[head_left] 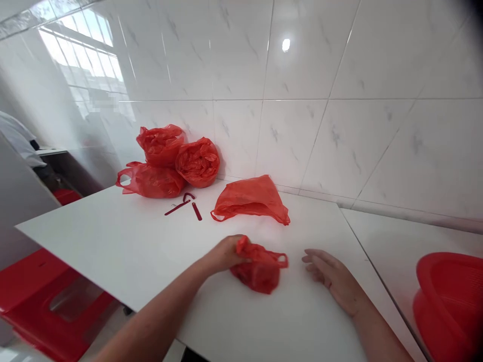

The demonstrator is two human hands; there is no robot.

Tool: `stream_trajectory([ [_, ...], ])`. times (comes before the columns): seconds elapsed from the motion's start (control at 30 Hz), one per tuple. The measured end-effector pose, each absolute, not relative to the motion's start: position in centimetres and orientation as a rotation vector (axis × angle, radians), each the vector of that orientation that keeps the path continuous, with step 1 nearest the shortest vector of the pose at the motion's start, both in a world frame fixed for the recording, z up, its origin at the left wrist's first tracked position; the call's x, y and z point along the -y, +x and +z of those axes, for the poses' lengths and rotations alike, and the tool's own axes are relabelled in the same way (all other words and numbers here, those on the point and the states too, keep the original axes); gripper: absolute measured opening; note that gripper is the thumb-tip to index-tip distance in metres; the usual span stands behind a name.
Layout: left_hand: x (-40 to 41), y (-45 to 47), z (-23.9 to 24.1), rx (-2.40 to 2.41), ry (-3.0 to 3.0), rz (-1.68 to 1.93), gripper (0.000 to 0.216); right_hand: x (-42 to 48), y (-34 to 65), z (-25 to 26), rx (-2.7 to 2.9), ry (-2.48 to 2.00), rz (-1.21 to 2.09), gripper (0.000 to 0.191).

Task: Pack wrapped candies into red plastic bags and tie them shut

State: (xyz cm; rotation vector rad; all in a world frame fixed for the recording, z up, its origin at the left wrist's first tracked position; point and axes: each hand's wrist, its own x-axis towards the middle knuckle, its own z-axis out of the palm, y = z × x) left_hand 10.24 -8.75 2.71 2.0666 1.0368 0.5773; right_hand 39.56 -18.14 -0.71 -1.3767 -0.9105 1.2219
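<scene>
Low over the white table (298, 322), my left hand (227, 253) is closed on the top left part of a red plastic bag (262, 271). The bag bulges at the bottom, and one loop handle sticks out on its right. What it contains cannot be made out. To the right of the bag, apart from it, is my right hand (326, 274), with fingers stretched out and nothing in them. Just beyond lies a flatter red plastic bag (251, 197), its mouth facing me.
Three stuffed red bags (151, 181) are heaped against the tiled wall (241, 136). Several dark red strips (196, 211) lie in front of them. Red plastic baskets (433, 306) stand at the right, a red stool (41, 301) at lower left. Another person's sleeve (17, 136) shows far left.
</scene>
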Motion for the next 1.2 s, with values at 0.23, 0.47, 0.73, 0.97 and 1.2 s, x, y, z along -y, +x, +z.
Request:
stream_trajectory([
  [0.23,5.4,-1.1,4.3,-1.839,1.997,0.672,0.030,17.9,38.9,-0.3,0.907,-1.447,1.164,0.033],
  [0.47,3.6,0.6,4.0,-1.798,2.682,1.241,0.044,17.6,38.7,-0.6,0.908,-1.486,1.138,0.033],
  [0.73,-1.8,8.5,1.5,-1.741,2.332,1.156,0.069,17.5,39.4,-1.2,0.885,-1.396,1.159,0.031],
  [0.97,-3.0,11.4,-0.5,-1.472,1.878,1.044,0.024,17.5,39.0,-0.8,1.032,-1.437,1.129,0.031],
  [1.2,2.0,15.9,-0.8,-1.077,1.916,0.924,0.022,16.8,36.0,-1.5,1.234,-1.667,0.537,0.021],
])
